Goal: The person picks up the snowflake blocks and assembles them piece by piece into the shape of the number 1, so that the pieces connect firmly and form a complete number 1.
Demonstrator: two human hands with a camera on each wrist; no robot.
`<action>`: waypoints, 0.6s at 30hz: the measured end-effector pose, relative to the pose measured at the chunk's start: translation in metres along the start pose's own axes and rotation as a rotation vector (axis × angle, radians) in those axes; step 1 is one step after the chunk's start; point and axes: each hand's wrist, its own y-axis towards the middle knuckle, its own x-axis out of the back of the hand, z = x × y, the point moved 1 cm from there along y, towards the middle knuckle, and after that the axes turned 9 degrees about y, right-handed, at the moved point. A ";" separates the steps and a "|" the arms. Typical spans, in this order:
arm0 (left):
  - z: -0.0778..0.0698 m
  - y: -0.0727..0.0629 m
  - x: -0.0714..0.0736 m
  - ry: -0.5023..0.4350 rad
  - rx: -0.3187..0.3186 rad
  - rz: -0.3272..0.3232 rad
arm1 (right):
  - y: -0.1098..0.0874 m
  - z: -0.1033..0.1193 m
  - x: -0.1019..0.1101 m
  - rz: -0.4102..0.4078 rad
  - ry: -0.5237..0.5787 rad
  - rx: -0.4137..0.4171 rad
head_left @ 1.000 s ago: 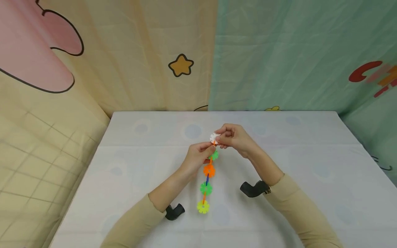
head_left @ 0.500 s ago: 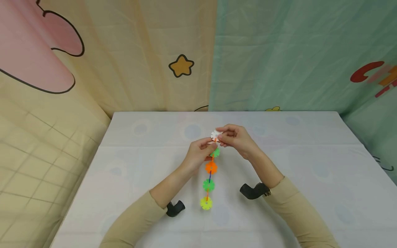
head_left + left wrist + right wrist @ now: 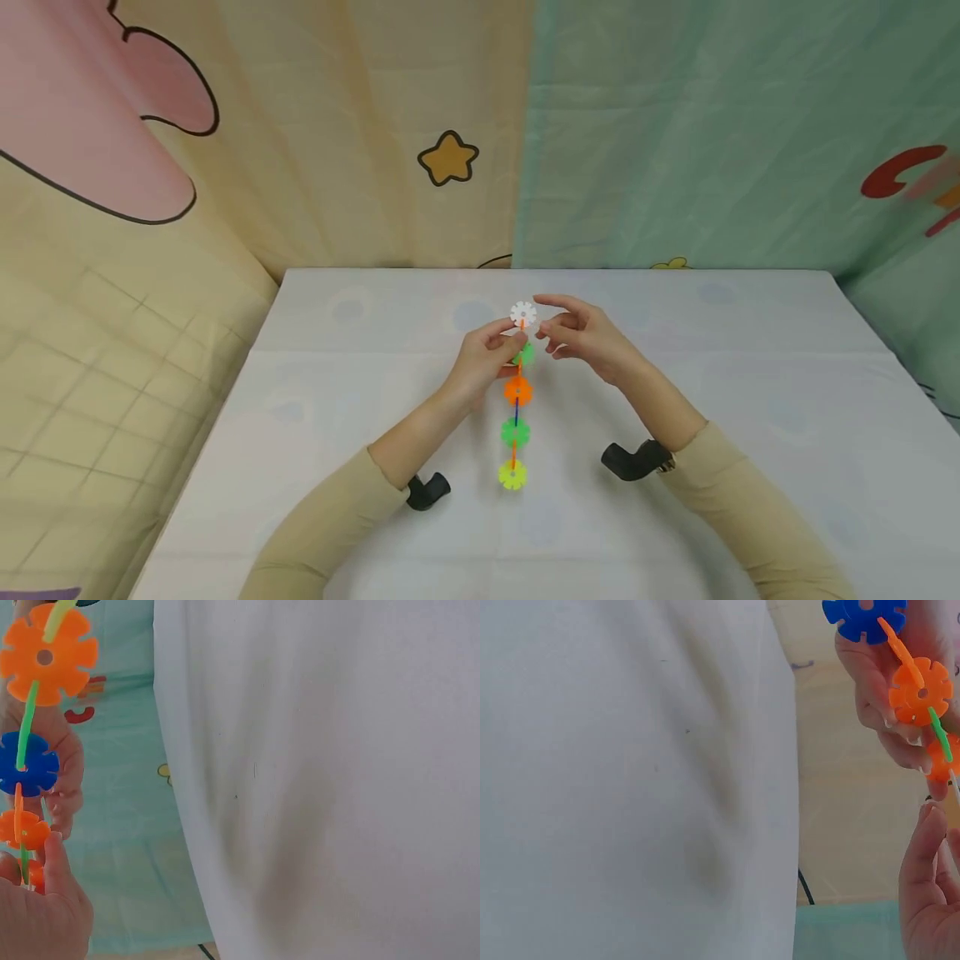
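A straight chain of notched plastic snowflake discs hangs above the white table in the head view. Face-on from far to near are a white disc (image 3: 517, 309), a green disc (image 3: 528, 356), an orange disc (image 3: 525, 392), another green disc (image 3: 524, 434) and a yellow disc (image 3: 506, 480). Discs seen edge-on link them, one of them a blue disc (image 3: 45, 774). My left hand (image 3: 477, 360) pinches the chain near its far end, at the upper green disc. Just right of the white disc, my right hand (image 3: 591, 335) has its index finger extended and holds nothing.
White cloth covers the table (image 3: 337, 400). A black curved piece sits at each wrist, the left piece (image 3: 430, 492) and the right piece (image 3: 633, 461). Patterned curtains (image 3: 637, 150) stand behind the table's far edge.
My right hand has let go of the white disc and moved slightly right, its fingers spreading. My left hand keeps its pinch, and the chain has shifted slightly farther away and to the right.
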 end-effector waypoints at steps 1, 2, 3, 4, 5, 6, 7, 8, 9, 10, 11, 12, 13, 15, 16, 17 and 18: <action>0.000 0.001 0.001 0.002 0.001 -0.009 | -0.002 -0.001 0.001 0.000 -0.004 -0.006; 0.000 0.002 0.002 0.003 0.003 -0.019 | -0.003 -0.003 0.001 0.002 -0.006 -0.016; 0.000 0.002 0.003 0.006 0.006 -0.029 | -0.006 -0.005 0.001 0.009 -0.009 -0.025; -0.001 0.003 0.004 0.006 0.009 -0.039 | -0.009 -0.007 0.000 0.020 -0.011 -0.034; -0.001 0.003 0.005 0.004 0.012 -0.047 | -0.012 -0.010 -0.001 0.037 -0.013 -0.038; -0.001 0.004 0.006 0.006 0.013 -0.053 | -0.016 -0.012 -0.002 0.053 -0.015 -0.045; 0.000 0.005 0.007 0.003 0.015 -0.060 | -0.020 -0.015 -0.004 0.069 -0.014 -0.051; 0.000 0.005 0.008 0.003 0.014 -0.065 | -0.023 -0.019 -0.007 0.085 -0.012 -0.054; 0.000 0.006 0.008 -0.001 0.015 -0.068 | -0.027 -0.022 -0.009 0.101 -0.008 -0.055; 0.001 0.007 0.008 -0.005 0.015 -0.069 | -0.030 -0.026 -0.011 0.116 -0.003 -0.055; 0.001 0.008 0.008 -0.008 0.014 -0.069 | -0.033 -0.029 -0.013 0.127 0.004 -0.055; 0.002 0.009 0.008 -0.011 0.013 -0.068 | -0.036 -0.033 -0.016 0.135 0.011 -0.058; 0.002 0.009 0.008 -0.015 0.012 -0.067 | -0.038 -0.036 -0.018 0.145 0.015 -0.061; 0.004 0.010 0.007 -0.025 0.017 -0.067 | -0.042 -0.042 -0.023 0.163 0.023 -0.064; 0.004 0.011 0.006 -0.029 0.016 -0.068 | -0.043 -0.043 -0.025 0.167 0.024 -0.064; 0.003 0.012 0.005 -0.033 0.016 -0.069 | -0.044 -0.044 -0.026 0.168 0.025 -0.063; 0.003 0.013 0.004 -0.034 0.013 -0.069 | -0.045 -0.045 -0.028 0.167 0.029 -0.060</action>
